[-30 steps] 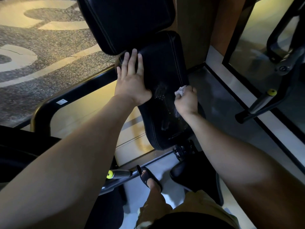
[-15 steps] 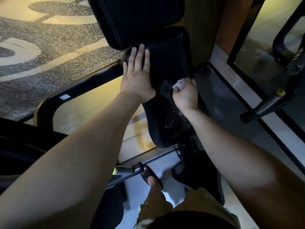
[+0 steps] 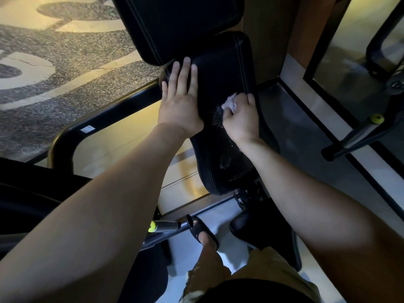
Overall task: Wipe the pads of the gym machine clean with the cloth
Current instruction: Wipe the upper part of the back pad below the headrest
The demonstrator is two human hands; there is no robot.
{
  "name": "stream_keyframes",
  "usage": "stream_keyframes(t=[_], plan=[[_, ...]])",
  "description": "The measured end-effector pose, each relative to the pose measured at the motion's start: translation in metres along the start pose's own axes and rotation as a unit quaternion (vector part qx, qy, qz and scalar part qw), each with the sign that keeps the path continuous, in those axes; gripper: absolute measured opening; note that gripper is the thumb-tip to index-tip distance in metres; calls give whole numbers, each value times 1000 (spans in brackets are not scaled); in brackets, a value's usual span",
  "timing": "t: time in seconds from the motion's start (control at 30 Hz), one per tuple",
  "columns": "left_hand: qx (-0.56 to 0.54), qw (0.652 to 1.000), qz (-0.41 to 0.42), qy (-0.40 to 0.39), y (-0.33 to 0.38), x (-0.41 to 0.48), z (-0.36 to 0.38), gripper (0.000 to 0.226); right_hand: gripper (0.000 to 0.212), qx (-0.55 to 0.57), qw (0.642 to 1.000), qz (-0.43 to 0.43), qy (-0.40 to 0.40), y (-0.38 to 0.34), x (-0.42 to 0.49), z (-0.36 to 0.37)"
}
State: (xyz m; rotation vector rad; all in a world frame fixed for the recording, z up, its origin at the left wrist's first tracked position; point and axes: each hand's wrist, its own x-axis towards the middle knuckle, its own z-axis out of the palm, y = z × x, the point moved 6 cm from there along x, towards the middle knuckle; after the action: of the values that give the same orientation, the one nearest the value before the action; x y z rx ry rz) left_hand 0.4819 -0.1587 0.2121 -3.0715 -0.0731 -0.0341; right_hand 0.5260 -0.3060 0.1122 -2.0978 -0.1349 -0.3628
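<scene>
A long black seat pad (image 3: pixel 220 68) of the gym machine runs down the middle of the view, with a larger black back pad (image 3: pixel 181 22) above it. My left hand (image 3: pixel 181 101) lies flat on the seat pad's left side, fingers straight. My right hand (image 3: pixel 240 119) grips a small crumpled white cloth (image 3: pixel 228 102) and presses it to the pad near its right seam. Wet streaks (image 3: pixel 225 160) shine on the pad below the cloth.
A black frame tube (image 3: pixel 105 119) curves along the left. A lever with a yellow knob (image 3: pixel 153 227) sits low, by my sandalled foot (image 3: pixel 203 232). Another black pad (image 3: pixel 258 226) lies under my right arm. A second yellow-tipped lever (image 3: pixel 376 119) stands at the right.
My right hand has carried the cloth up the seat pad, from the middle toward the right seam. My left hand stays flat in place.
</scene>
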Motion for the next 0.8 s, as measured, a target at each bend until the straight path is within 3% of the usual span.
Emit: stream_keyframes(t=[0.17,0.33,0.43,0.6,0.8], plan=[[-63,997,40,33,-15,-8,-17,97,12,20,996,-85,12,-24,14,-8],[-95,994,31,50,-43,-21,-11,96,14,-19,999,-15,-43,31,-20,8],[-130,990,18,52,-43,-16,-10,94,15,-6,999,12,-39,21,-12,6],[-142,988,-1,55,-37,-18,-6,90,13,57,997,-47,2,-30,10,4],[-132,990,-22,50,-36,-17,-2,98,17,-43,996,-65,-50,12,-27,17]])
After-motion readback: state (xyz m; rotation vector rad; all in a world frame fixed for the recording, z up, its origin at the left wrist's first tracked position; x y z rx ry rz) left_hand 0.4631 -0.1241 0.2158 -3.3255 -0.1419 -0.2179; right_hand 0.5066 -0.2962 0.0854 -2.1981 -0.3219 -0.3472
